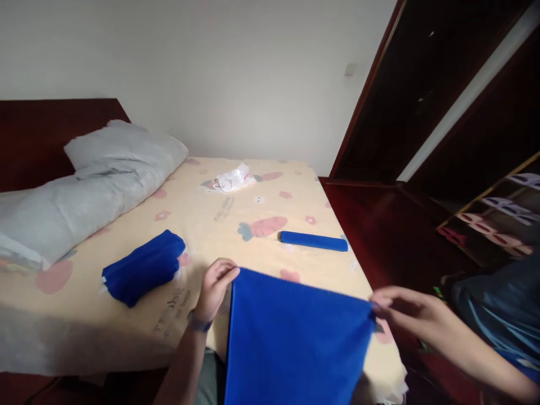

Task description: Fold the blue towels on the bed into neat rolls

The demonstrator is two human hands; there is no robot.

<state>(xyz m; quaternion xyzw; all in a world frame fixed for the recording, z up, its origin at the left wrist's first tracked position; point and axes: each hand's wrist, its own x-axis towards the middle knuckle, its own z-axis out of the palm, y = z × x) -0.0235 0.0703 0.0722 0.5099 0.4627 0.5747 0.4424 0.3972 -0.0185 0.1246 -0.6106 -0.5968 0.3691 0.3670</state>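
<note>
A blue cloth [295, 337] hangs stretched between my two hands at the near edge of the bed. My left hand [217, 287] pinches its upper left corner, and a dark band circles that wrist. At the upper right corner, my right hand [405, 309] grips the cloth between thumb and fingers. The lower part of the cloth runs out of view. On the bed, a narrow, flat-folded blue cloth [314, 241] lies beyond my hands. To the left rests a bulkier bundle of blue cloth [145, 267].
The bed [211, 225] has a cream sheet with carrot prints. Grey pillows [105, 174] lie at the left by a dark headboard [50, 129]. A crumpled white plastic bag [234, 178] sits near the wall. Right of the bed stands a rack with slippers [493, 228].
</note>
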